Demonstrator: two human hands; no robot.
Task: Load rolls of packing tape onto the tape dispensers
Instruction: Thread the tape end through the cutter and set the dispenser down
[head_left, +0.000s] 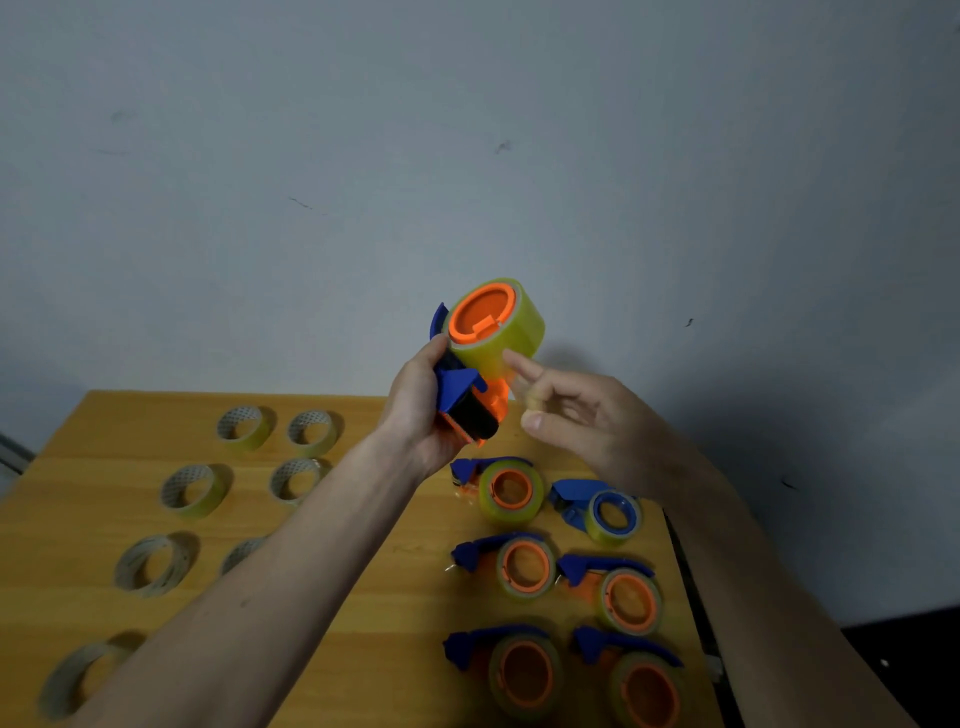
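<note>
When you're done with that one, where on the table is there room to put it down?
A bare strip of table runs down the middle, between the loose tape rolls and the loaded dispensers, though the left forearm hangs over it. Both sides are crowded.

At frame centre, the raised dispenser (464, 400) is blue and black with an orange hub, carrying a yellow-green translucent tape roll (501, 327). The tabletop (379, 587) is honey-yellow wood grain. Loose rolls (192, 491) at left are pale yellowish with dotted grey-white cores. Loaded dispensers (524, 566) at lower right are blue with orange hubs; one (613, 512) has a blue hub. The wall (467, 156) is grey-blue with dark scuffs.
</note>
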